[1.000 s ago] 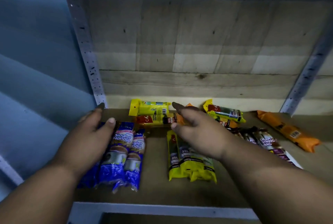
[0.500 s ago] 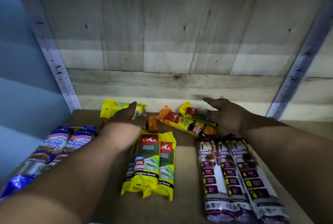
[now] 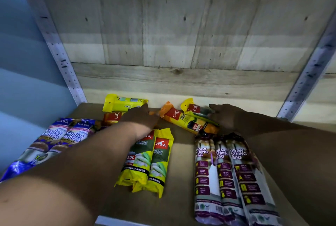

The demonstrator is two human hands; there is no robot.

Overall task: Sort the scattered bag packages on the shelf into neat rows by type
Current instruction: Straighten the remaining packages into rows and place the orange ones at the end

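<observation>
Blue "Singlet Handle" packs (image 3: pixel 60 138) lie side by side at the shelf's left. Yellow 25L packs (image 3: pixel 151 160) sit in the middle, three purple "Draw String Bag" packs (image 3: pixel 227 174) on the right. At the back lie a yellow pack (image 3: pixel 123 103), an orange-red pack (image 3: pixel 111 116) and a crossed pile of orange 60L pack (image 3: pixel 189 122) and yellow pack (image 3: pixel 190 106). My left hand (image 3: pixel 140 118) rests palm down over the orange-red pack, fingertips at the back yellow pack. My right hand (image 3: pixel 225 116) lies flat against the crossed pile's right end. Neither hand visibly grips anything.
The brown shelf board (image 3: pixel 181 154) ends in a pale front edge at the bottom. A wooden plank back wall (image 3: pixel 181 43) closes the rear. Perforated metal uprights stand at the left (image 3: pixel 60 58) and right (image 3: pixel 307 74). Another shelf hangs overhead.
The view shifted right since a second ago, and my left hand left the blue packs for the back row. My right hand moved right to the crossed pile. Little moved in the last half second.
</observation>
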